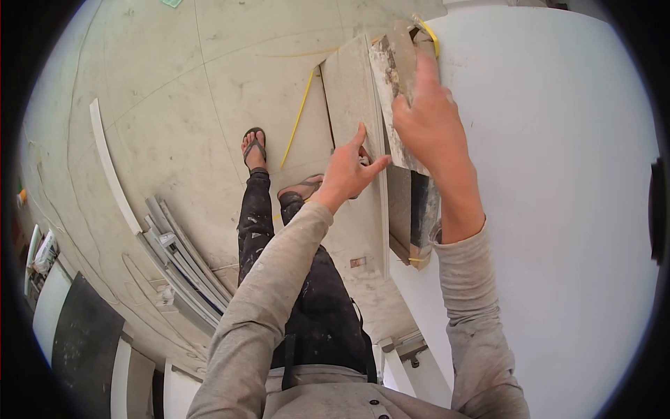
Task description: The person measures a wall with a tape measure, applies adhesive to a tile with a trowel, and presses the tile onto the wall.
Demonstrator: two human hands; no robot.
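My right hand (433, 119) is on a narrow plaster-stained board (386, 77), its index finger stretched toward the far end and its other fingers curled at the side. A bent yellow strip (431, 35) shows just past that fingertip. My left hand (347, 170) is lower and to the left, beside the edge of a long pale panel (349, 91), with thumb and index finger spread apart. Something small and shiny shows under its curled fingers, too hidden to name. Below the stained board is a dark open gap.
A large white surface (551, 167) spans the right side. Grey and white strips (185, 251) lie on the floor at left, near a dark panel (84, 342). A thin yellow strip (296, 119) lies by my sandalled feet (254, 148).
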